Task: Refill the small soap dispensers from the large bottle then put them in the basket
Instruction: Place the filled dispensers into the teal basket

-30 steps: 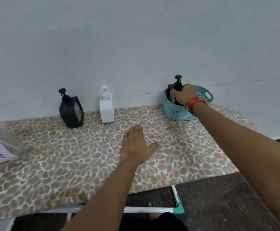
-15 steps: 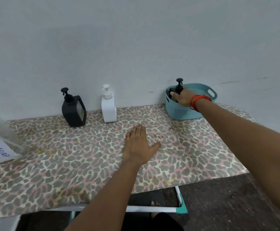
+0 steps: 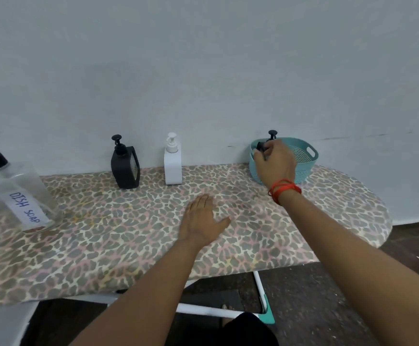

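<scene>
The teal basket (image 3: 305,158) sits at the back right of the counter (image 3: 128,240), close to the wall, with a black dispenser (image 3: 271,136) standing inside it; only its pump head and a bit of its dark shoulder show above the rim. The right hand (image 3: 274,163), a red band (image 3: 284,189) on its wrist, reaches into the basket, its grip curled around the top of that dispenser. The left hand (image 3: 202,219) lies flat on the counter, fingers apart and holding nothing. Two more dispensers stand upright near the wall, just beside each other: a dark boxy one (image 3: 125,166) with a black pump, and a white one (image 3: 172,163) with a white pump. At the far left stands the large clear bottle (image 3: 18,193), black pump on top, its label reading DISH SOAP; how full it is cannot be told.
</scene>
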### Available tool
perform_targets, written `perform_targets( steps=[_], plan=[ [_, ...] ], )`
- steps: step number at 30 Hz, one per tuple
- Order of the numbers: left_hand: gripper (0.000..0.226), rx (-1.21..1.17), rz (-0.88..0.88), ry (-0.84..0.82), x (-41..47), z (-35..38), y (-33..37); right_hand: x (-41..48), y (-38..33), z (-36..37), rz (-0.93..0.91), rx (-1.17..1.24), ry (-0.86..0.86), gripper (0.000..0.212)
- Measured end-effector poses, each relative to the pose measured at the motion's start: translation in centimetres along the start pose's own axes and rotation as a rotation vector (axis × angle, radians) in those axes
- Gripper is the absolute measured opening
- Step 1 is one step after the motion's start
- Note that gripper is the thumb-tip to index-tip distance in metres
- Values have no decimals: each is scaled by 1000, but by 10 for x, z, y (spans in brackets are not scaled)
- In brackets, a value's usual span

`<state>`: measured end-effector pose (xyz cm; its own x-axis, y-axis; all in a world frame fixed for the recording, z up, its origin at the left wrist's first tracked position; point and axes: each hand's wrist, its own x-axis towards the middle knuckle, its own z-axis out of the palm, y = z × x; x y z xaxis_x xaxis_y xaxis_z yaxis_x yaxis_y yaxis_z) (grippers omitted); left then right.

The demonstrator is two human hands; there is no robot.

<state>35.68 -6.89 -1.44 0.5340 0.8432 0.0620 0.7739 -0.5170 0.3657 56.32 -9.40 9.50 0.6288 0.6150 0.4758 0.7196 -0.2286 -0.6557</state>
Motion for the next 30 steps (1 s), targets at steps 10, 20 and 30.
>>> perform_targets(
  steps=[10,20,30],
  plan=[
    [100,50,-169,67,-60,-60,-143,-32,-121,98,56,60,-591,65],
    [95,-13,-129,108,-69,-66,-180,-40,-155,153,131,17,-556,43],
    [92,-21,-106,69,-62,-58,-159,-33,-140,124,128,168,-478,35]
  ],
)
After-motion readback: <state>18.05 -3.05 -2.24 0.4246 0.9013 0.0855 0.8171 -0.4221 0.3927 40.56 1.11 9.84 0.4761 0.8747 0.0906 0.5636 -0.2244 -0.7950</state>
